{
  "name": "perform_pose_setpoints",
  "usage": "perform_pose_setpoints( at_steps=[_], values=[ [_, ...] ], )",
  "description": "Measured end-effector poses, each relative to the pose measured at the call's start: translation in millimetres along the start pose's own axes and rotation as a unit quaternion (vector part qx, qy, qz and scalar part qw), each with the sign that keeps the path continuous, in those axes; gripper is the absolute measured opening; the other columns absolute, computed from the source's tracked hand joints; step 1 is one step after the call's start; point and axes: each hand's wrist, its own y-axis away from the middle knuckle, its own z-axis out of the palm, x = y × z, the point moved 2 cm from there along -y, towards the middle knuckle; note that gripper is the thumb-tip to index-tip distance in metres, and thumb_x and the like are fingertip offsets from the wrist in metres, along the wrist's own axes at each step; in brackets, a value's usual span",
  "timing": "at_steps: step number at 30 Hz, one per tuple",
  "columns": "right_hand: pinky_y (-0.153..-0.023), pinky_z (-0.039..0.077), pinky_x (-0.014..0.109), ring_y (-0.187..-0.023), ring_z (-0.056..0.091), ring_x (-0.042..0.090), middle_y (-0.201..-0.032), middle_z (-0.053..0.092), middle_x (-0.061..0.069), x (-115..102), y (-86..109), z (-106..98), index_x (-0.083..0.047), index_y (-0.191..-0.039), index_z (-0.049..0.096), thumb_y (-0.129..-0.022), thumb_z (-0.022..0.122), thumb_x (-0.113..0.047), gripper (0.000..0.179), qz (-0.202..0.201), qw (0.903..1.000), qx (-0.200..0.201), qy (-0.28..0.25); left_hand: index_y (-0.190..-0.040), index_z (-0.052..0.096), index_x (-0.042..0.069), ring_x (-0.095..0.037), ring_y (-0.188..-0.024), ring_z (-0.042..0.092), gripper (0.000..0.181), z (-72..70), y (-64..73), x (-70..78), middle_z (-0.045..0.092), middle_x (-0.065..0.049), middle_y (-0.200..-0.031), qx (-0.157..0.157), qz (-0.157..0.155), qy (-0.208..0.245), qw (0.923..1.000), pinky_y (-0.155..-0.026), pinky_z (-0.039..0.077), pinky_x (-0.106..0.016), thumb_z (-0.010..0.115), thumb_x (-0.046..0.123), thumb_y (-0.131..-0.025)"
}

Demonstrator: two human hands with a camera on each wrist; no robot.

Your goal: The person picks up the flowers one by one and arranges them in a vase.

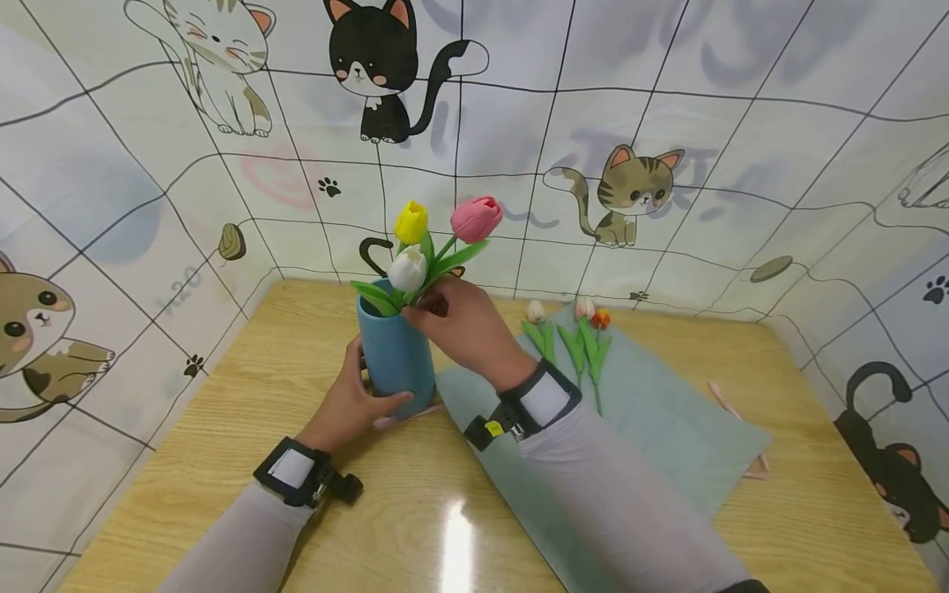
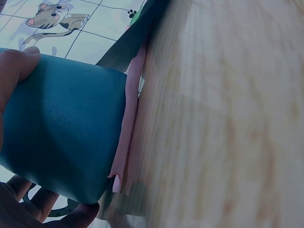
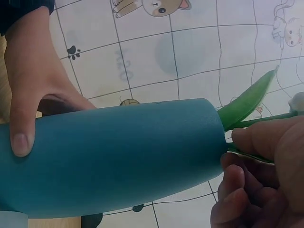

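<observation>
A blue vase (image 1: 400,354) stands on the table, its lower part gripped by my left hand (image 1: 348,408). The left wrist view shows the thumb on one side of the vase (image 2: 66,123) and fingers on the other. At the rim, my right hand (image 1: 474,329) pinches a green tulip stem (image 3: 230,146); which bloom it belongs to is unclear. Above the mouth rise a yellow tulip (image 1: 411,222), a white tulip (image 1: 408,269) and a pink tulip (image 1: 477,219), with green leaves. The stem ends are hidden inside the vase.
Grey-green wrapping paper (image 1: 652,420) lies on the wooden table (image 1: 393,527), right of the vase. Several tulips (image 1: 591,354) with pale and orange blooms rest on it. A pink ribbon (image 2: 128,118) runs by the vase's base. Cat-print cloth (image 1: 504,123) hangs behind.
</observation>
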Motion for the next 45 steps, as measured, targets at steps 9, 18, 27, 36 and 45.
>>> perform_pose_setpoints(
  at_steps=[9, 18, 27, 36, 45],
  values=[
    [-0.066, 0.049, 0.029, -0.081, 0.058, 0.023, -0.092, 0.065, 0.008, 1.4, 2.4, -7.6, -0.007, -0.121, 0.067, -0.102, 0.066, -0.02, 0.023, -0.022, 0.9898, 0.064, -0.125, -0.164, 0.002, 0.033, -0.041, -0.15, 0.036, 0.119, 0.3, 0.5, 2.2, 0.03, -0.014, -0.163, -0.001, -0.005, 0.007, 1.0, -0.116, 0.037, -0.069, 0.089, 0.036, -0.084],
    [-0.067, 0.048, 0.028, -0.084, 0.058, 0.022, -0.095, 0.066, 0.007, 1.5, 5.3, 0.9, -0.008, -0.12, 0.068, -0.103, 0.067, -0.019, 0.02, -0.016, 0.9874, 0.079, -0.137, -0.164, 0.003, 0.034, -0.041, -0.15, 0.036, 0.118, 0.2, 0.4, 1.3, 0.03, -0.014, -0.164, -0.001, -0.007, 0.006, 1.0, -0.117, 0.036, -0.069, 0.089, 0.038, -0.083],
    [-0.07, 0.051, 0.028, -0.088, 0.061, 0.02, -0.101, 0.071, 0.003, 7.8, 5.6, 11.6, -0.011, -0.114, 0.07, -0.102, 0.068, -0.023, 0.016, -0.006, 0.992, 0.057, -0.113, -0.164, 0.002, 0.034, -0.041, -0.149, 0.036, 0.118, -0.6, 0.2, -1.6, 0.029, -0.014, -0.164, -0.001, -0.006, 0.001, 1.0, -0.117, 0.037, -0.069, 0.088, 0.038, -0.084],
    [-0.072, 0.054, 0.031, -0.09, 0.064, 0.018, -0.105, 0.073, 0.003, 25.7, 15.3, 10.2, -0.01, -0.119, 0.07, -0.103, 0.067, -0.023, 0.021, -0.014, 0.9925, 0.055, -0.108, -0.164, 0.002, 0.035, -0.041, -0.15, 0.035, 0.118, -0.6, -1.4, -1.2, 0.029, -0.013, -0.164, -0.002, -0.009, 0.004, 0.9999, -0.118, 0.035, -0.069, 0.089, 0.039, -0.083],
    [-0.08, 0.054, 0.036, -0.095, 0.064, 0.021, -0.108, 0.071, 0.007, 69.1, 36.0, -11.9, -0.009, -0.121, 0.069, -0.103, 0.066, -0.023, 0.024, 0.025, 0.9906, 0.089, -0.101, -0.164, 0.002, 0.037, -0.042, -0.152, 0.033, 0.119, -0.1, -1.2, -3.7, 0.028, -0.013, -0.165, -0.003, -0.017, 0.002, 0.9999, -0.118, 0.034, -0.07, 0.089, 0.041, -0.083]
  ],
)
